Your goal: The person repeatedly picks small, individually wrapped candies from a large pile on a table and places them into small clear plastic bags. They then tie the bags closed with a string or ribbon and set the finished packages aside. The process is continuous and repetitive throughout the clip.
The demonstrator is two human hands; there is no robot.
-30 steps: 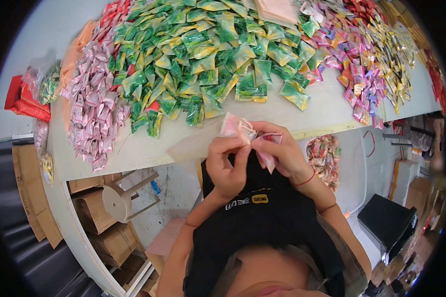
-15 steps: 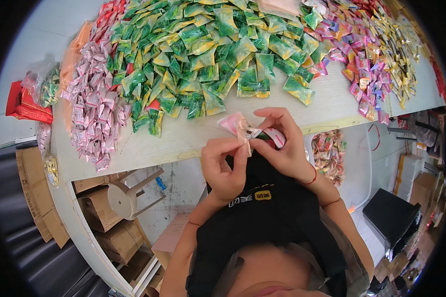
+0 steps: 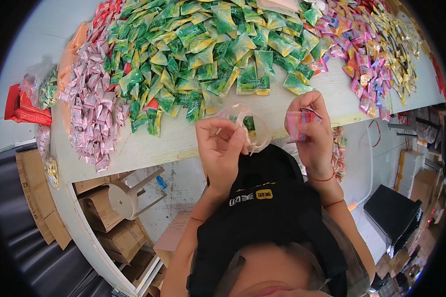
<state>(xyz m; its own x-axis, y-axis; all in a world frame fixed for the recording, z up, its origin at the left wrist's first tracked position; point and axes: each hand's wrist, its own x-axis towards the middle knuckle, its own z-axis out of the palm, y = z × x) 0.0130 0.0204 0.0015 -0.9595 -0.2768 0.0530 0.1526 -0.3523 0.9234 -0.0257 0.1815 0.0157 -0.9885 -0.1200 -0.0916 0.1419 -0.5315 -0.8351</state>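
My left hand [image 3: 219,151] pinches the rim of a small sheer pouch [image 3: 257,140] with a pale pink edge. The pouch's mouth gapes toward the right, and something green and yellow shows through or behind it. To its right, my right hand [image 3: 312,133] is closed around a few small pink wrapped packets [image 3: 297,124], apart from the pouch. Just beyond both hands lies a broad heap of green and yellow packets [image 3: 203,54] on the white table [image 3: 173,148].
Pink-white packets [image 3: 91,106] are piled at the left, multicoloured packets [image 3: 366,74] and gold ones [image 3: 401,59] at the right. Below the table's edge at the right sits a container of filled pouches [image 3: 339,153]. A stool [image 3: 124,199] and cardboard boxes [image 3: 119,240] stand under the table.
My hands have moved apart. The right has shifted right and up, now with pink packets in it; the pouch in my left hand has spread open.
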